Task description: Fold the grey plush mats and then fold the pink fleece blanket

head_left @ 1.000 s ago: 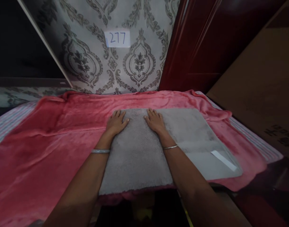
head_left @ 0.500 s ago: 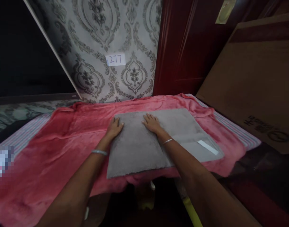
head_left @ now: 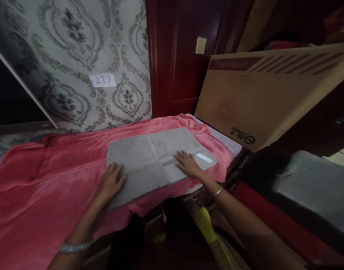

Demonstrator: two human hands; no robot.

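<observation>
A grey plush mat (head_left: 138, 165) lies flat on a pink blanket (head_left: 67, 165), with a crease running across its middle. Near its right end sits a white strip (head_left: 203, 158). My left hand (head_left: 111, 182) rests at the mat's left edge, fingers spread and holding nothing. On the smoother right part of the mat, just left of the white strip, my right hand (head_left: 187, 163) lies flat with its fingers apart.
A large cardboard box (head_left: 245, 93) leans at the right against a dark red door (head_left: 176, 56). Another grey piece of fabric (head_left: 315, 187) lies at the lower right. A dark screen (head_left: 11, 93) stands at the left. Something yellow (head_left: 204, 223) is below the blanket's edge.
My view has turned to the right. My right hand has slid from the mat's middle toward the white strip; my left hand has come nearer along the left edge. The mat's crease now shows.
</observation>
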